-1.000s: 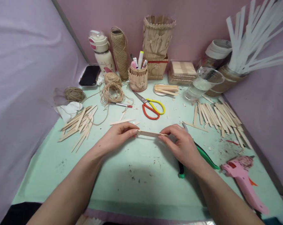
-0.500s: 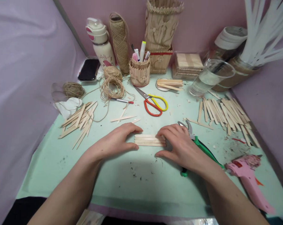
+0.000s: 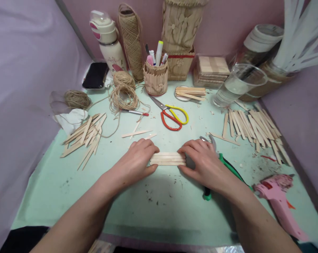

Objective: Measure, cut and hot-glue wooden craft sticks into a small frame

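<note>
Several short craft sticks [image 3: 168, 159] lie side by side on the pale green table, forming a flat strip. My left hand [image 3: 141, 158] grips the strip's left end, with the fingers at the far edge and the thumb at the near edge. At the other end my right hand [image 3: 198, 158] pinches the strip in the same way. Green-handled pruning shears [image 3: 234, 170] lie partly under my right hand and forearm. Beyond the hands rest scissors [image 3: 172, 117] with one red and one yellow handle.
Loose craft sticks lie in a left pile [image 3: 87, 135] and a right pile [image 3: 251, 128]. A pink glue gun [image 3: 280, 203] is at the right edge. Behind stand a tilted plastic cup of water [image 3: 231, 89], a pen holder [image 3: 155, 82], twine [image 3: 124, 96] and a bottle [image 3: 112, 56].
Both hands have closed in on the strip's ends. My left fingers and thumb now touch its edges, and my right thumb has come up to the near edge. The view has shifted slightly.
</note>
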A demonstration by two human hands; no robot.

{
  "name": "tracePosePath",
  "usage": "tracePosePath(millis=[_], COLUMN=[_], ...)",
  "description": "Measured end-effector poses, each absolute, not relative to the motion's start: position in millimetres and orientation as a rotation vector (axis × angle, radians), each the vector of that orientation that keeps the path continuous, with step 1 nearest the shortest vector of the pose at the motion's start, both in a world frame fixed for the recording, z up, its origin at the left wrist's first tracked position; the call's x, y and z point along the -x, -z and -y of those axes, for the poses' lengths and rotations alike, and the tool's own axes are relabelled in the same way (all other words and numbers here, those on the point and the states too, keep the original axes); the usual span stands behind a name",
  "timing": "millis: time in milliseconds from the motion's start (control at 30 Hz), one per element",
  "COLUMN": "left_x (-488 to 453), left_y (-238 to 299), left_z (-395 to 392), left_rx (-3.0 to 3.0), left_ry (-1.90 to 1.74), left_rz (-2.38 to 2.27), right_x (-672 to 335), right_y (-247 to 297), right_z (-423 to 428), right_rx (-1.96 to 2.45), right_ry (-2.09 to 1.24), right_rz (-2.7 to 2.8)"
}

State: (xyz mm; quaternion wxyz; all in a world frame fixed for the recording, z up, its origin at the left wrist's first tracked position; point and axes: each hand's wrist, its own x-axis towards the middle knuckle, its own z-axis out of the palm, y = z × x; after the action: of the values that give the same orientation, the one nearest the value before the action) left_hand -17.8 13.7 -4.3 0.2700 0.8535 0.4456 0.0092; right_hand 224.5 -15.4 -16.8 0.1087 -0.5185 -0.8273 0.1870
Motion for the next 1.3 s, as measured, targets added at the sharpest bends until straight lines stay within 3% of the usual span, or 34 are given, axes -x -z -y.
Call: tracePosePath(millis=[1300], left_x=[25], left_y=[-1], left_z=[-26], left_rx=[-2.239], left_ry=[-0.178], left_rz=[-1.178], right_x=[-230], right_y=[22], right_z=[5], right_rx=[1.472], right_ry=[-0.556], right_rz=[2.332])
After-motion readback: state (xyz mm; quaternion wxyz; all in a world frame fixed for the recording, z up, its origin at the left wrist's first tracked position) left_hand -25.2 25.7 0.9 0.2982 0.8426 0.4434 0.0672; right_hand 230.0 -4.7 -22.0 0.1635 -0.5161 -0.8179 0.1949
